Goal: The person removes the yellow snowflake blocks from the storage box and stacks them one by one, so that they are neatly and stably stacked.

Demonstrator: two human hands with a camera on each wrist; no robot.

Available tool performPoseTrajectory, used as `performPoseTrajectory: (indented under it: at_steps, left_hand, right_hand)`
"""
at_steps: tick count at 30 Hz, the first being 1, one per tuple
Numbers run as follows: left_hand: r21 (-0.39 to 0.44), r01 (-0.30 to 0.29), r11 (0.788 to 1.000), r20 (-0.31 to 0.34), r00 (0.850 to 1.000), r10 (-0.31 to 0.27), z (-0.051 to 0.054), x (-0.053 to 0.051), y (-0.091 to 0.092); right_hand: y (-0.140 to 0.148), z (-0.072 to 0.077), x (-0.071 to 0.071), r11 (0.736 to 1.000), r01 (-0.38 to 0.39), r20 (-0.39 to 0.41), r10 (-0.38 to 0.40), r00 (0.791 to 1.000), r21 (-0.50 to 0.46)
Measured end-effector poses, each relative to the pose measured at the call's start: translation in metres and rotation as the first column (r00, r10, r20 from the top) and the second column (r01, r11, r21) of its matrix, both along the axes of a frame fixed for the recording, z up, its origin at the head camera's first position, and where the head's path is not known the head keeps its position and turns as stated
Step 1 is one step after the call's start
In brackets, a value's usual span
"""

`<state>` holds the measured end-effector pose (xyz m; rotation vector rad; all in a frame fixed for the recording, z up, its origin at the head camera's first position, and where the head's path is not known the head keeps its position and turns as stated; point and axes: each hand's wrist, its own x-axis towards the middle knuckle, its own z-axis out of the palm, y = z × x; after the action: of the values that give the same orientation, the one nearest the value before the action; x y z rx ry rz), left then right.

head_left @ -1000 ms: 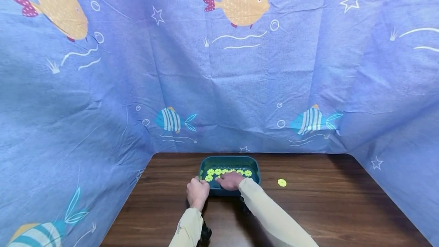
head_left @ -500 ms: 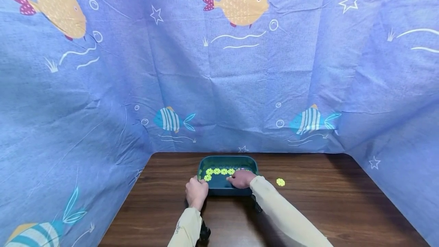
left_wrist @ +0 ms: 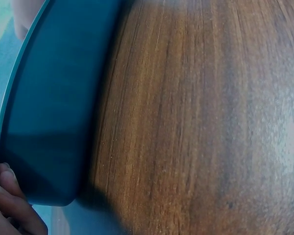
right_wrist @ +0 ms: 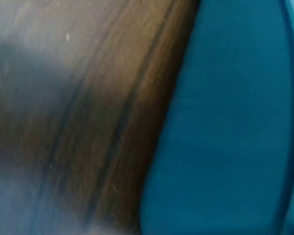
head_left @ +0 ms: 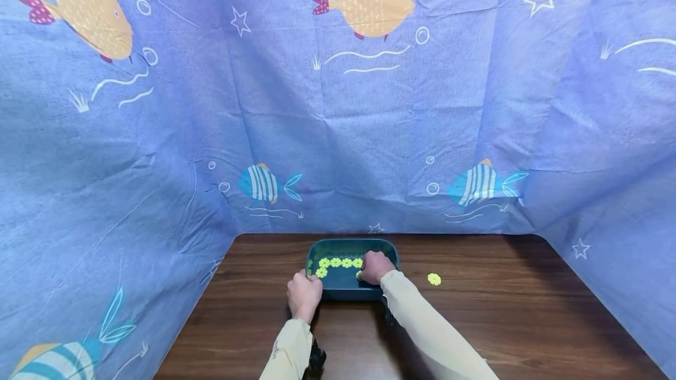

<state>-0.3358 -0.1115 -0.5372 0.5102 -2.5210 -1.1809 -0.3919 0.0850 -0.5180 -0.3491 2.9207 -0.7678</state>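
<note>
A dark teal tray (head_left: 343,294) stands on the table, with several yellow flower-shaped pieces (head_left: 335,263) inside along its back and left. My left hand (head_left: 304,296) grips the tray's front left corner; its curled fingers (left_wrist: 14,205) show against that corner in the left wrist view. Over the right part of the tray, my right hand (head_left: 377,267) has its fingers bent downward. They pinch a partly hidden yellow flower-shaped piece (head_left: 359,275) low near the tray floor. This hand covers the right end of the back row. The right wrist view shows only the tray's outer wall (right_wrist: 225,122) and table.
One more yellow flower-shaped piece (head_left: 434,279) lies on the brown wooden table (head_left: 502,309), right of the tray. A blue fish-print cloth (head_left: 364,133) hangs behind the table and along both sides.
My right hand has moved rightward across the tray, with the yellow piece at its fingertips, and now covers the right end of the back row. My left hand keeps its grip on the corner.
</note>
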Motion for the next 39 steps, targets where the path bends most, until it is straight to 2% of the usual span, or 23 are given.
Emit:
performPoseTrajectory:
  at_steps: [6, 10, 17, 21, 24, 27, 29, 33, 39]
  left_hand:
    - [-0.011, -0.005, 1.0, -0.004, 1.0, 0.005, 0.0, 0.0, 0.001]
    - [-0.01, -0.004, 1.0, -0.004, 1.0, 0.004, 0.0, -0.001, 0.001]
    - [0.007, 0.001, 1.0, 0.007, 1.0, -0.001, 0.001, 0.0, 0.001]
    - [0.011, 0.003, 1.0, 0.012, 1.0, -0.003, 0.001, -0.001, 0.0]
    - [0.015, 0.003, 1.0, 0.012, 1.0, -0.003, 0.001, -0.001, 0.0]
    - [0.017, 0.003, 1.0, 0.012, 1.0, -0.003, 0.001, -0.001, -0.001]
    - [0.018, 0.001, 1.0, 0.011, 1.0, -0.002, 0.002, 0.0, 0.0]
    - [0.011, 0.0, 1.0, 0.013, 1.0, 0.0, 0.002, 0.0, 0.0]
    - [0.017, 0.005, 1.0, 0.021, 1.0, -0.005, 0.002, 0.0, 0.0]
  right_hand:
    - [-0.006, -0.005, 0.0, 0.994, 0.078, 0.023, -0.08, 0.997, 0.08]
    - [-0.007, -0.001, 0.002, 0.991, 0.09, 0.029, -0.093, 0.995, 0.098]
    - [-0.006, 0.0, 0.003, 0.993, 0.078, 0.005, -0.079, 0.997, 0.083]
    - [-0.004, 0.003, 0.005, 0.996, 0.037, -0.019, -0.036, 0.999, 0.08]
    - [0.0, 0.01, 0.007, 0.998, -0.04, -0.034, 0.041, 0.999, 0.046]
    - [0.01, 0.019, 0.005, 0.993, -0.115, -0.078, 0.115, 0.99, -0.004]
    - [0.018, 0.025, 0.002, 0.989, -0.142, -0.121, 0.136, 0.983, -0.041]
    - [0.039, 0.035, -0.006, 0.983, -0.152, -0.204, 0.129, 0.97, -0.105]
    - [0.075, 0.058, -0.014, 0.985, -0.097, -0.222, 0.064, 0.973, -0.141]
